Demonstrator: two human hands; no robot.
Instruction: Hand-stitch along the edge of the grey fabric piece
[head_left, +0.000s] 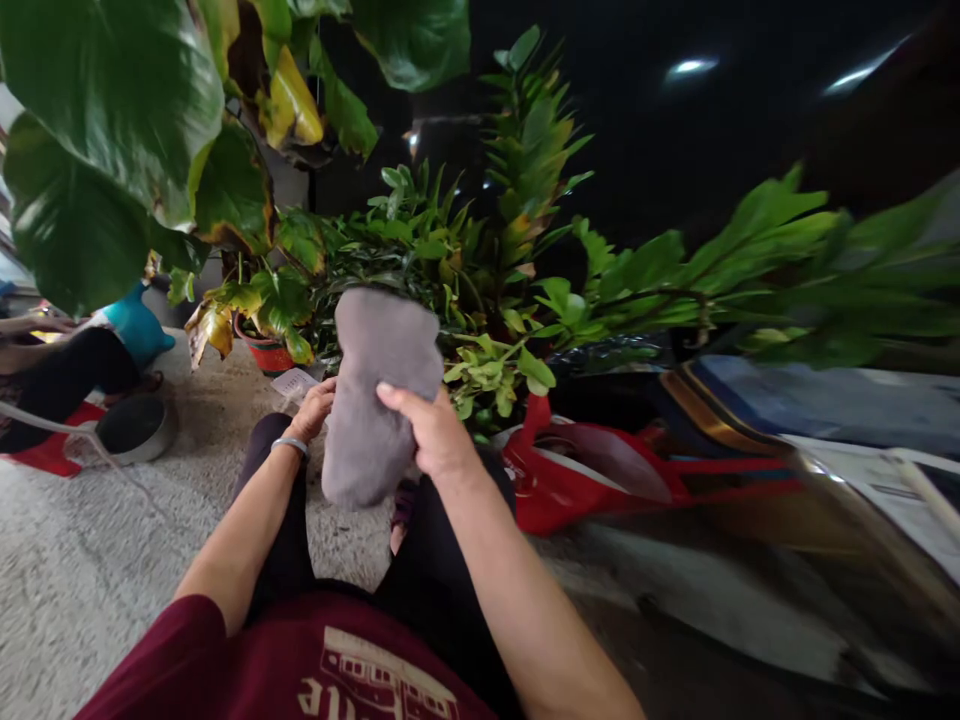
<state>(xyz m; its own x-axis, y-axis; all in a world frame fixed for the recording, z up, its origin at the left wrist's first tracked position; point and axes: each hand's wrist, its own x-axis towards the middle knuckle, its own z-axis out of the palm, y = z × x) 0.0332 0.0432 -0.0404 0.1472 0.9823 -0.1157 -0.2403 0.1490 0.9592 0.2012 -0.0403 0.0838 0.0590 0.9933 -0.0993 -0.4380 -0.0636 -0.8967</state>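
A flat, soft grey plush piece (375, 390) with rounded ends is held upright above my knees. My right hand (439, 425) grips its right side, thumb lying across the face and the other fingers hidden behind. At its left edge is my left hand (311, 412), fingers bent together against the edge, a band around the wrist; the fingertips are partly hidden. A small pale card-like thing (294, 383) shows just behind my left hand, and I cannot tell what it rests on.
Potted plants (442, 240) spread ahead, one in a reddish pot (266, 350). To the right stands an open red bag (555, 490) beside blurred stacked items (847, 420). At the left are a dark basin (146, 430), a red stool (52, 450) and a seated person's leg (67, 370).
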